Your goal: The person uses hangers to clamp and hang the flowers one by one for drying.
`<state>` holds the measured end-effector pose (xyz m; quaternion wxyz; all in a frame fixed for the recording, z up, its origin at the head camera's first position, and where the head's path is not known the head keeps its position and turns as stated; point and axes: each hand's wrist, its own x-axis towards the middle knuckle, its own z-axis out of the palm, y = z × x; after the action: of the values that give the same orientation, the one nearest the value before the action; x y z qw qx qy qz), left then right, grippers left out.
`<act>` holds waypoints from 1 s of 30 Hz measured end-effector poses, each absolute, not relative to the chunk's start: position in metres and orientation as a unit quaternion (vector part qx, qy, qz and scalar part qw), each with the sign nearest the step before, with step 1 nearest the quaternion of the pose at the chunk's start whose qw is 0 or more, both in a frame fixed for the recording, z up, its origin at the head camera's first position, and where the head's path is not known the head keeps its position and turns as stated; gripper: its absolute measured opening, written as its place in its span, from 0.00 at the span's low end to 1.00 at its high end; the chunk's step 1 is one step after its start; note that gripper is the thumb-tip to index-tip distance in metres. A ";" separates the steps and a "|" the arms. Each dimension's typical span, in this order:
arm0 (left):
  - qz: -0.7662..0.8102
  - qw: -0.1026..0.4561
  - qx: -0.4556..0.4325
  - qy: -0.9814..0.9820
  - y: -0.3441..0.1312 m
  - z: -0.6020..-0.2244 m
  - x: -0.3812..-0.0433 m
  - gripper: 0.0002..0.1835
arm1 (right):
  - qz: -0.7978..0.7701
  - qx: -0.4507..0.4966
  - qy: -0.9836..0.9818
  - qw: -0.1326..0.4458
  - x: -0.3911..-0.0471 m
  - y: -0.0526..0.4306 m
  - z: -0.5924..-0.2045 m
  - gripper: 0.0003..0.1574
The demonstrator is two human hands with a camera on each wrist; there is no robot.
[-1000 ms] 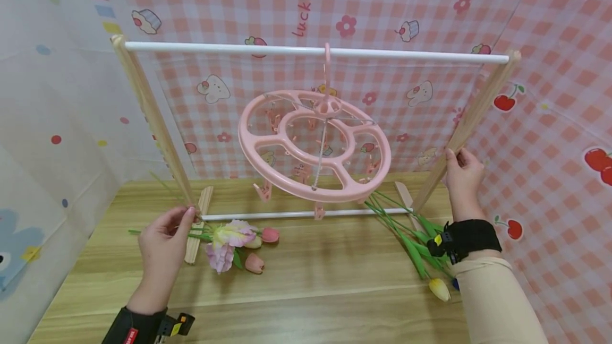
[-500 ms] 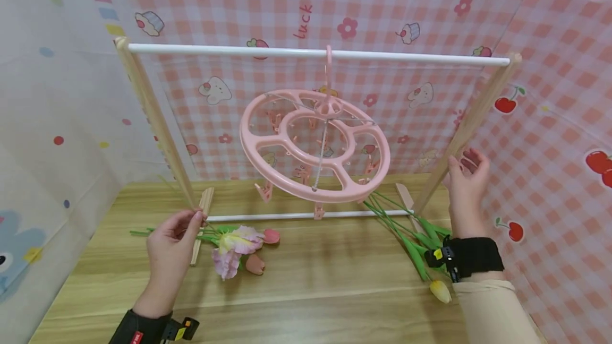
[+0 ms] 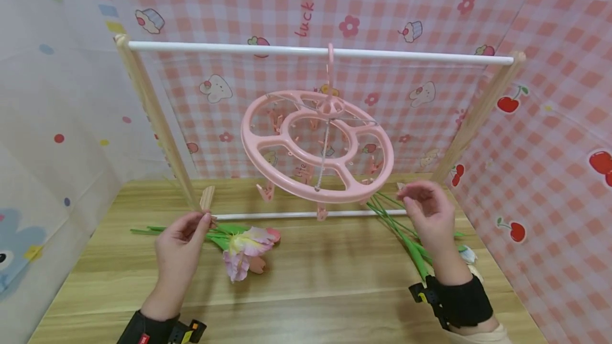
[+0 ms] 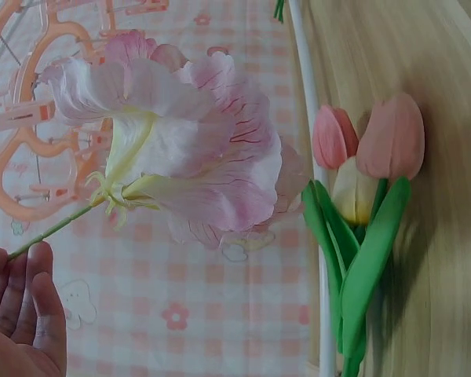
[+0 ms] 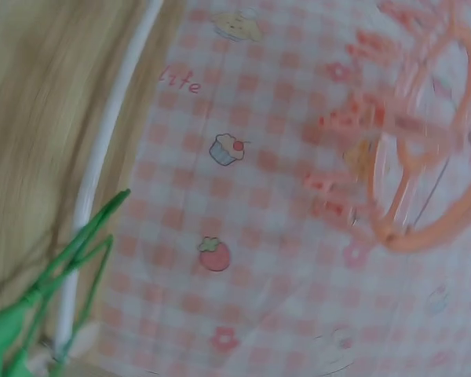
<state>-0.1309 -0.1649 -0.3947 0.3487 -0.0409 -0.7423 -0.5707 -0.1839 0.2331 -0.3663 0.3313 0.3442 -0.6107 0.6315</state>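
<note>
My left hand pinches the thin stem of a pale pink-lilac artificial flower between thumb and fingertips. In the left wrist view its ruffled bloom hangs out beyond the fingers. Under it on the wooden table lie artificial tulips, pink and cream, with green leaves. My right hand holds nothing; its fingers are loosely bent, in front of the rack's right leg. A round pink clip hanger with small pegs hangs between the hands, hooked over a white bar.
Wooden legs carry the rack's top bar, and a lower white bar runs close above the table. More tulips lie at the right, partly behind the right forearm. Patterned cloth stands behind and at both sides.
My right hand has left the rack's right leg and moved inward and down. The left hand has shifted slightly right, drawing the lilac flower away from the tulips on the table.
</note>
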 end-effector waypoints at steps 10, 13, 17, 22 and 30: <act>-0.608 0.335 -0.075 -0.716 -0.153 -0.398 -0.128 0.04 | 0.407 0.435 -0.768 0.235 -0.153 0.182 -0.351 0.20; -0.616 0.333 -0.088 -0.708 -0.148 -0.399 -0.128 0.03 | 0.421 0.385 -0.802 0.177 -0.153 0.171 -0.355 0.25; -0.637 0.314 -0.092 -0.697 -0.141 -0.402 -0.126 0.03 | 0.478 0.328 -0.805 0.124 -0.158 0.155 -0.356 0.28; -0.647 0.304 -0.097 -0.693 -0.134 -0.405 -0.124 0.03 | 0.543 0.314 -0.773 0.092 -0.165 0.138 -0.354 0.32; -0.660 0.302 -0.104 -0.680 -0.126 -0.409 -0.124 0.03 | 0.600 0.298 -0.732 0.124 -0.169 0.122 -0.356 0.18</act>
<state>-0.1244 -0.1265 -0.4094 0.3024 -0.1044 -0.6802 -0.6595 -0.1690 0.1220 -0.3564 0.1243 0.2981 -0.7318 0.6001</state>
